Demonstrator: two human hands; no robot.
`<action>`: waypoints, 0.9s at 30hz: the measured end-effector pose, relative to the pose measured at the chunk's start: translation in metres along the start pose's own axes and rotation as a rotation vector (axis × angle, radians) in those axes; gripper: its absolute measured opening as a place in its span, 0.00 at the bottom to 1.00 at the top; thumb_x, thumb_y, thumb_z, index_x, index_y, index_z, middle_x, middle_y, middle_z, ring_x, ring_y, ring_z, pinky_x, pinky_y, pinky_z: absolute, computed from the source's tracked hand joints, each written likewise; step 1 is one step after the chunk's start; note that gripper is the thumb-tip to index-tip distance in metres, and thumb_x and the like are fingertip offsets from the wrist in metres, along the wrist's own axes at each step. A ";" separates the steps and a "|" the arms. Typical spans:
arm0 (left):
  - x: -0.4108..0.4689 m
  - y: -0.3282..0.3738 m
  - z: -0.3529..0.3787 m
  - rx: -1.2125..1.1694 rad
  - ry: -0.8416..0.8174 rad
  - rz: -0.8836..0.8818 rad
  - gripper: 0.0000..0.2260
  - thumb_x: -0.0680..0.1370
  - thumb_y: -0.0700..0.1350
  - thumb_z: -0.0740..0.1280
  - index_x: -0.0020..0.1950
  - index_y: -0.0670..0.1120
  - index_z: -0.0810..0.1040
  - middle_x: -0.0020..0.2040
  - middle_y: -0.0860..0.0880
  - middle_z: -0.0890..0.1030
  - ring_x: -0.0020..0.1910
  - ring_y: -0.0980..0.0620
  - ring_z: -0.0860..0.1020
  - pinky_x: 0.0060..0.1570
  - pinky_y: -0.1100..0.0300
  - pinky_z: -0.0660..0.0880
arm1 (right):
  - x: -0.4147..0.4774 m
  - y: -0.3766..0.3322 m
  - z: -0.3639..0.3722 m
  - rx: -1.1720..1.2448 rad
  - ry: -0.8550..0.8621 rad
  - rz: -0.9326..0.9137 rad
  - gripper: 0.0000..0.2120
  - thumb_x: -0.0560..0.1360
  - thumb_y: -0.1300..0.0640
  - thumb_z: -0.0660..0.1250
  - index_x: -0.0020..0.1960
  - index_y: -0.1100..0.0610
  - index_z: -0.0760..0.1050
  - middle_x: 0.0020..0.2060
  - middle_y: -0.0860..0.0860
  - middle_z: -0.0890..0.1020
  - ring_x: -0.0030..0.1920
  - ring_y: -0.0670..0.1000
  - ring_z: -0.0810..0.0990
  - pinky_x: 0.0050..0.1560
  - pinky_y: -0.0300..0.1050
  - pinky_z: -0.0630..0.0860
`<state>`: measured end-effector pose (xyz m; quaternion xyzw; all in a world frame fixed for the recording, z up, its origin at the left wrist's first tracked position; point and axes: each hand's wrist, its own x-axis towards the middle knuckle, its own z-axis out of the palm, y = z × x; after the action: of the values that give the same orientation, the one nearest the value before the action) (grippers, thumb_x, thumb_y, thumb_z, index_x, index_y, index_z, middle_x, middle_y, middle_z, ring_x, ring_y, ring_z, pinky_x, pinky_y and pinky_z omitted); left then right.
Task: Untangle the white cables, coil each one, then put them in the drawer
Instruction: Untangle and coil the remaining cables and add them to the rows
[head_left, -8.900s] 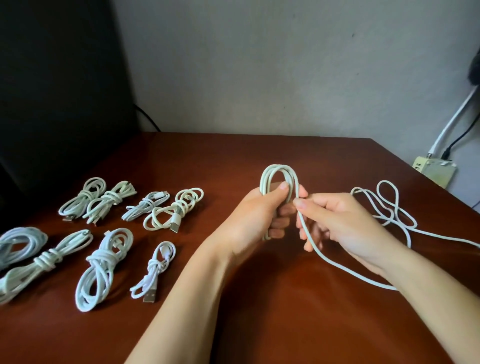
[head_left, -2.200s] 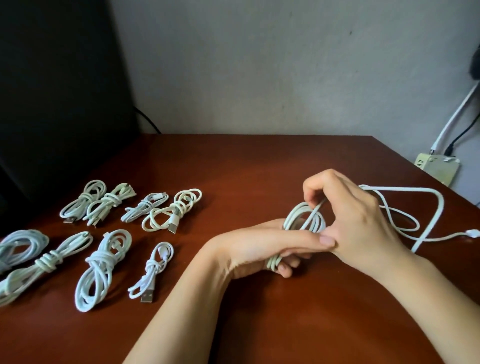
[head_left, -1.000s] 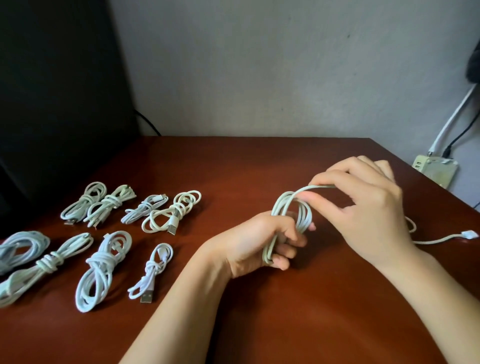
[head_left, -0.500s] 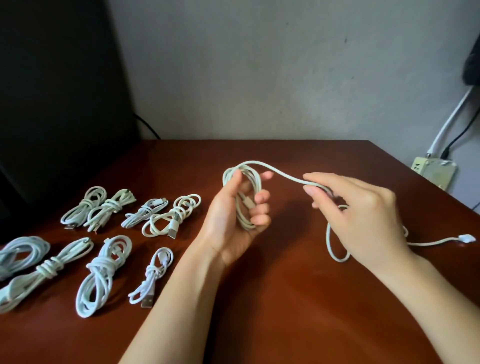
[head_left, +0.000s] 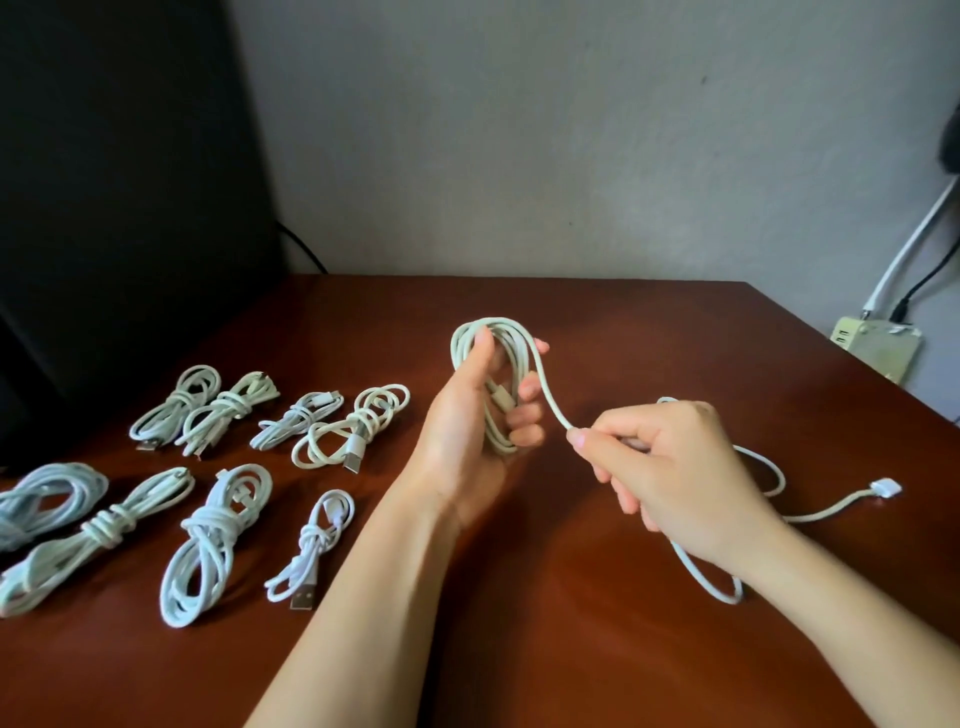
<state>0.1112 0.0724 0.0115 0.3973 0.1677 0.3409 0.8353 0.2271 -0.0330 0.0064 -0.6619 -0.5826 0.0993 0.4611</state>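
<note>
Eight tied cables (head_left: 213, 540) lie on table (head_left: 571, 649), left of frame. We coil one loose cable (head_left: 511, 358), middle of frame. Left hand (head_left: 467, 431) grips loops, right hand (head_left: 675, 467) pinches free part. Next, we think: wind rest on, tie off. We see no drawer.

Coiled cables (head_left: 208, 540): laid in two rows on the left of the desk (head_left: 571, 649).
Loose cable (head_left: 511, 364): held above mid-desk by left hand (head_left: 467, 431) and right hand (head_left: 675, 467); tail laid at right.
Power strip (head_left: 878, 351): placed beyond the desk's right edge.
</note>
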 end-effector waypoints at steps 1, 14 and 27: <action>0.000 0.000 0.000 0.032 0.002 -0.006 0.19 0.82 0.55 0.52 0.48 0.43 0.76 0.31 0.51 0.67 0.26 0.58 0.60 0.24 0.68 0.58 | 0.001 0.000 -0.001 -0.022 -0.023 0.005 0.19 0.75 0.57 0.66 0.27 0.64 0.72 0.17 0.50 0.69 0.20 0.46 0.67 0.24 0.32 0.63; -0.001 -0.005 -0.003 0.466 0.068 -0.027 0.11 0.80 0.46 0.62 0.38 0.48 0.75 0.37 0.50 0.77 0.29 0.56 0.65 0.27 0.64 0.61 | -0.001 0.004 -0.003 -0.364 -0.183 -0.045 0.20 0.74 0.51 0.65 0.26 0.55 0.68 0.20 0.48 0.67 0.25 0.48 0.66 0.29 0.46 0.65; -0.004 -0.003 0.005 -0.065 -0.079 -0.085 0.09 0.81 0.47 0.59 0.43 0.46 0.72 0.32 0.50 0.68 0.32 0.52 0.73 0.46 0.54 0.78 | -0.001 0.001 -0.010 -0.754 0.063 -0.286 0.11 0.73 0.49 0.63 0.34 0.50 0.76 0.21 0.45 0.64 0.19 0.49 0.66 0.22 0.40 0.66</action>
<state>0.1127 0.0654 0.0120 0.3759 0.1402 0.2946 0.8673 0.2342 -0.0386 0.0112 -0.6997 -0.6499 -0.2068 0.2126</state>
